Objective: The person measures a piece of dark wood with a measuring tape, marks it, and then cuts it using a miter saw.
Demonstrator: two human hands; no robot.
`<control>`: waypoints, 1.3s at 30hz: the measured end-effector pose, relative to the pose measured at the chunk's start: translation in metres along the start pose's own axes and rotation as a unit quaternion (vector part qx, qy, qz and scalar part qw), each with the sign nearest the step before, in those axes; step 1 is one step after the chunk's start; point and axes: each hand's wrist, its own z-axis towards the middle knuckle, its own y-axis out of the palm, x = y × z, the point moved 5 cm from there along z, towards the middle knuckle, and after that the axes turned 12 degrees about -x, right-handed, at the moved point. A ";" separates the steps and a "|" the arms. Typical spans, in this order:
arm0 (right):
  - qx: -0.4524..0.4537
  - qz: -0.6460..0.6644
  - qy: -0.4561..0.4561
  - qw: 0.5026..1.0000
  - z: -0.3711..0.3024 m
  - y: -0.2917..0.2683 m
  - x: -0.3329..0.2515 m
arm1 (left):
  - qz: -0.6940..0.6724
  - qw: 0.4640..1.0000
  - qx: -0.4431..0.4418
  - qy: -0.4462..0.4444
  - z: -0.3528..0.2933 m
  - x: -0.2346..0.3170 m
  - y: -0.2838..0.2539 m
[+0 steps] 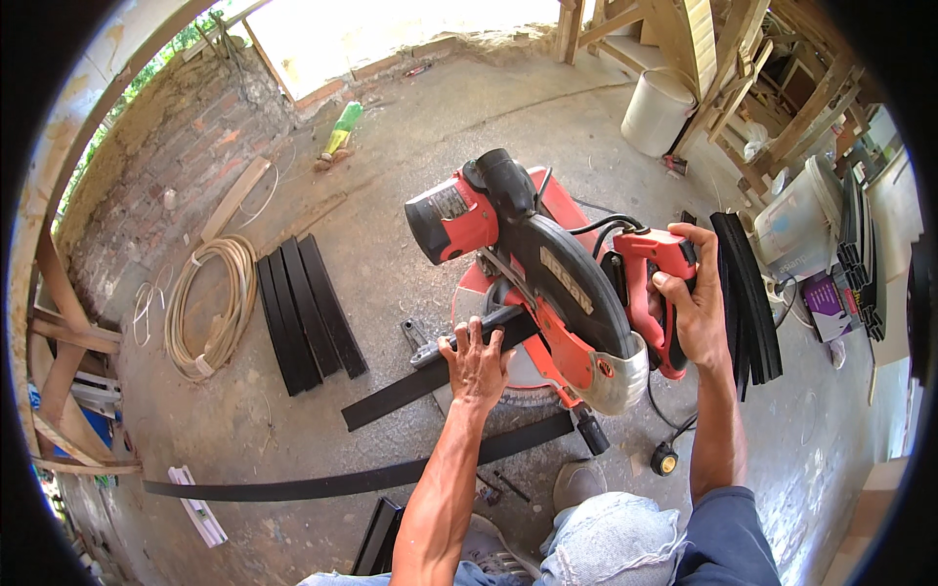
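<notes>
A red and black miter saw (596, 283) stands on the floor in front of me, its blade guard lowered toward the base. My right hand (699, 303) is wrapped around the saw's red handle (640, 293), thumb over the top. With bent fingers, my left hand (476, 366) holds a black profile (391, 398) down against the saw's fence. One end of that profile sticks out to the left; the other passes under the saw head, where the guard hides the blade and the contact point. A long black strip (362, 479) lies on the floor nearer to me.
Several black lengths (303, 313) lie at the left by a coiled hose (210, 303). More black strips (747, 303) are right of the saw. A tape measure (664, 459) and cable lie near my right arm. Buckets (658, 112) and timber stand far right; a green bottle (342, 127) lies far left.
</notes>
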 end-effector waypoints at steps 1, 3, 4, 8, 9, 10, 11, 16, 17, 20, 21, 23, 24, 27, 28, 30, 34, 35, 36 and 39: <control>0.001 -0.001 0.000 1.000 -0.001 -0.001 0.001 | -0.001 1.000 0.000 0.001 0.000 0.001 0.000; 0.002 0.010 0.001 1.000 -0.003 -0.001 0.003 | 0.003 1.000 -0.003 -0.002 0.001 0.002 -0.001; 0.002 0.010 0.001 1.000 -0.004 -0.002 0.003 | 0.003 1.000 -0.003 -0.001 0.002 0.002 -0.001; 0.003 0.011 -0.001 1.000 -0.006 -0.001 0.001 | 0.006 1.000 -0.005 0.000 0.001 0.001 0.002; -0.001 0.012 -0.001 1.000 -0.005 0.000 0.001 | 0.010 1.000 -0.004 -0.003 0.001 0.000 0.002; -0.001 0.013 -0.001 1.000 -0.005 0.001 0.001 | 0.011 1.000 -0.004 -0.003 0.000 -0.001 0.002; -0.004 0.014 -0.001 1.000 -0.004 0.002 0.002 | 0.015 1.000 -0.007 -0.004 -0.001 -0.002 0.003; -0.005 0.012 -0.010 1.000 -0.003 0.001 -0.002 | 0.018 1.000 -0.010 0.000 0.001 0.000 0.002; -0.004 0.012 -0.007 1.000 -0.003 0.001 -0.002 | 0.020 1.000 -0.011 0.001 0.001 0.000 0.002; -0.008 0.020 0.002 1.000 -0.003 0.001 -0.002 | 0.023 1.000 -0.012 0.003 0.000 0.000 0.003; -0.012 0.030 0.007 0.999 -0.003 0.001 -0.002 | 0.023 1.000 -0.012 0.005 0.000 -0.001 0.002; -0.014 0.025 0.009 1.000 -0.001 0.000 -0.003 | 0.024 1.000 -0.012 0.004 0.000 -0.001 0.002; -0.015 0.019 0.011 1.000 0.000 0.000 -0.003 | 0.024 1.000 -0.012 0.003 0.000 0.000 0.002; -0.014 0.036 0.015 0.999 0.001 0.000 -0.003 | 0.012 1.000 -0.010 -0.002 0.000 0.000 0.002; -0.014 0.036 0.015 0.999 0.001 0.000 -0.004 | 0.012 1.000 -0.010 -0.002 0.000 0.000 0.002; -0.019 0.043 0.017 0.999 0.001 0.000 -0.003 | 0.011 1.000 -0.012 -0.006 0.001 0.000 0.002; -0.017 0.042 0.017 0.999 0.001 0.001 0.000 | 0.009 1.000 -0.004 -0.007 0.001 0.001 0.000; -0.013 0.037 0.017 0.999 0.000 0.002 -0.001 | 0.010 1.000 -0.009 -0.010 0.001 0.001 0.000; -0.009 0.030 0.017 0.999 -0.001 0.002 -0.001 | 0.010 1.000 -0.013 -0.013 0.001 0.002 0.000; -0.011 0.032 0.001 0.999 -0.004 0.001 0.002 | 0.003 1.000 0.002 -0.007 0.001 0.002 0.000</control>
